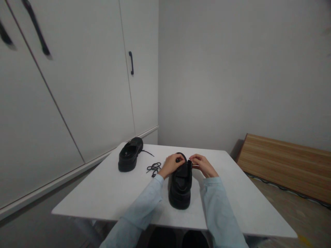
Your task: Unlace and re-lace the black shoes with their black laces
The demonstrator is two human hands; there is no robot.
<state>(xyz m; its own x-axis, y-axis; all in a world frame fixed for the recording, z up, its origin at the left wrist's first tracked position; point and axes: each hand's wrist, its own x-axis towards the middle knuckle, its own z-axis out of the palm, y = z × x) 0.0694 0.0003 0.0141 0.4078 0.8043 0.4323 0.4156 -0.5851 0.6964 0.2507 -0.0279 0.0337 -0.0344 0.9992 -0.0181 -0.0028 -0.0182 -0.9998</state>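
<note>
A black shoe stands on the white table with its heel toward me and its toe pointing away. From the left, my left hand reaches over the shoe's upper, its thumb and fingers closed on the lacing part. My right hand is at the right side of the upper, fingertips pinched together beside a raised flap. Anything small between those fingertips is too small to make out. Left of my left hand lies a loose black shoelace in a tangle. Another black shoe stands farther left, a lace end trailing from it.
The white table has its near edge just in front of me. White cabinets with dark handles line the left side, and a grey wall rises behind. A wood-patterned board leans low at the right, beyond the table.
</note>
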